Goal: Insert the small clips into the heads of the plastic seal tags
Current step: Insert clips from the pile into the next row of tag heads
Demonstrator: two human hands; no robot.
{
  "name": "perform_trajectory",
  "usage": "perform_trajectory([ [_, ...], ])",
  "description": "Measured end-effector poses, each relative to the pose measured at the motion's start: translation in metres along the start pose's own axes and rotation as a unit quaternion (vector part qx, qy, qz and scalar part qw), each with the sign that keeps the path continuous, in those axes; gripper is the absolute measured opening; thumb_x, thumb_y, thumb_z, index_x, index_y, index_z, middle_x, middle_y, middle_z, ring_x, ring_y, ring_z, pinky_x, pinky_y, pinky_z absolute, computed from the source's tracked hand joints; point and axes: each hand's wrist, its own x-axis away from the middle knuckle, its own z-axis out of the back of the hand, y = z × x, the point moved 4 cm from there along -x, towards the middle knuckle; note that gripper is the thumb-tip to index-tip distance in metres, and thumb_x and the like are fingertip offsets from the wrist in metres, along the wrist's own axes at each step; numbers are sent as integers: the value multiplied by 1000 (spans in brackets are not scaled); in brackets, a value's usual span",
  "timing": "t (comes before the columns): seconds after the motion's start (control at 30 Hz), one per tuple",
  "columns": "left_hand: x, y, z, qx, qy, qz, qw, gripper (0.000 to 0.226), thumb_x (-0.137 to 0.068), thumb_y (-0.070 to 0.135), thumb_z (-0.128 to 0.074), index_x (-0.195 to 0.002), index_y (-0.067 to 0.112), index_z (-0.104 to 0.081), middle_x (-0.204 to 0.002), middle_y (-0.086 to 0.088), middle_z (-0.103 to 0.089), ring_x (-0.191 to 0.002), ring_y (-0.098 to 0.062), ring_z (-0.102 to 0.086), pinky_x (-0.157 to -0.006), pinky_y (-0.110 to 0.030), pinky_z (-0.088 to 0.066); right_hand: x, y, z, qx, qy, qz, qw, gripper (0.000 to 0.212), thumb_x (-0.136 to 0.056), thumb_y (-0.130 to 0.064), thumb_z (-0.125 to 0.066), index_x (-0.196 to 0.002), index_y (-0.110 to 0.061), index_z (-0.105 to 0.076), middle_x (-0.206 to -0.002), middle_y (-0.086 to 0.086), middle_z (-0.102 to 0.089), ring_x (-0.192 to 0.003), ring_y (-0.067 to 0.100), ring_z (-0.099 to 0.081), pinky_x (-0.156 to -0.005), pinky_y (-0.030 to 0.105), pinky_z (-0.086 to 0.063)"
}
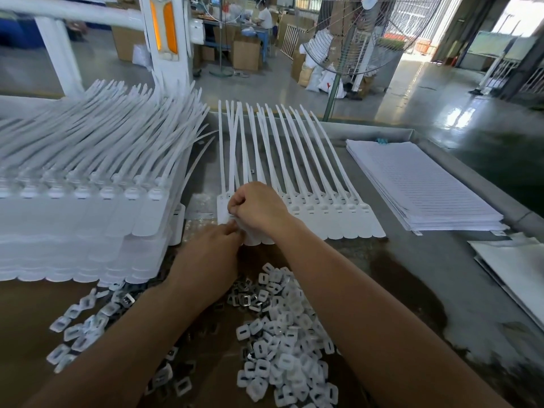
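Clips (290, 363), then tags (338, 214) (leftmost partly hidden)

- A stack of white lined sheets (424, 184) lies on the right part of the grey metal table (412, 260), its edges squared.
- A small blue thing (381, 140) sits just behind that stack; too small to identify.
- More white sheets (515, 260) lie at the table's right edge, partly cut off.
- A brown cardboard sheet (26, 313) covers the near left of the table.
- A large pedestal fan (368, 33) with a wire guard stands beyond the table's far edge.
- White sacks (321, 78) lie near the fan's pole.
- A white machine frame (163, 28) with orange panels rises at the far left.
- Cardboard boxes (245, 54) stand on the glossy floor (485, 128).
- A person (265, 16) sits at a distant workbench.
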Motion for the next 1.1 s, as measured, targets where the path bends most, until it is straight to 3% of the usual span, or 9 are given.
perform_trajectory([
  [0.13,0,1,-1,-1,1,1,1000,38,-88,10,-41,-121,19,-57,-126,-1,-54,-105,-17,-51,-90,-29,-44,0,0,4,5,50,-4,999,3,-81,-10,-64,-81,-13,-66,-95,1,-66,-79,14,-57,-51,18,-31],
  [0.23,1,1,0,-3,1,0,1000,37,-88,10,-41,-120,18,-57,-127,-1,-53,-108,-18,-51,-91,-29,-43,-3,2,6,-13,48,-13,999,11,-77,-14,-70,-87,-13,-65,-97,-1,-65,-78,12,-52,-53,21,-33],
  [0.33,1,0,0,-3,-1,4,1000,35,-88,12,-42,-120,18,-57,-127,-1,-52,-110,-18,-49,-92,-30,-42,-4,3,7,-32,22,-10,999,16,-78,-17,-71,-91,-17,-63,-101,-2,-63,-84,11,-52,-66,24,-42],
  [0.43,1,0,0,-4,-3,5,1000,34,-89,14,-40,-119,17,-57,-125,-2,-54,-109,-19,-50,-91,-32,-45,4,6,12,-121,-17,-19,992,9,-83,-13,-66,-87,-17,-60,-100,2,-62,-94,18,-58,-86,38,-51],
  [0.5,1,-1,1,0,-3,8,1000,36,-89,14,-40,-121,18,-56,-127,-3,-53,-111,-20,-49,-93,-32,-44,12,6,19,-144,-36,-3,989,5,-85,-10,-62,-85,-15,-63,-91,-2,-62,-87,14,-60,-85,36,-52],
  [0.67,0,1,4,11,4,8,1000,41,-87,18,-35,-122,19,-56,-135,-3,-48,-116,-20,-47,-95,-30,-39,45,6,36,-62,-59,45,995,4,-83,-15,-65,-82,-18,-68,-77,-16,-61,-74,-3,-56,-68,13,-44],
  [0.87,-1,2,6,33,-12,12,999,40,-84,29,-39,-117,22,-60,-137,-5,-46,-121,-21,-44,-97,-29,-35,80,1,39,-2,-164,64,984,13,-78,-15,-70,-91,-17,-72,-90,-4,-70,-84,5,-62,-80,20,-50],
  [0.97,-2,0,5,45,-3,7,999,28,-86,16,-47,-109,21,-63,-130,-2,-52,-115,-16,-47,-93,-24,-36,86,-8,31,32,-189,92,977,18,-78,-18,-70,-96,-16,-72,-96,-3,-69,-89,7,-61,-83,22,-48],
  [1.1,-3,-1,5,50,9,-13,999,27,-85,12,-53,-108,18,-64,-126,-3,-56,-115,-15,-49,-96,-21,-33,91,-15,16,99,-195,129,967,24,-79,-22,-70,-100,-11,-68,-94,-1,-63,-85,12,-54,-74,23,-40],
])
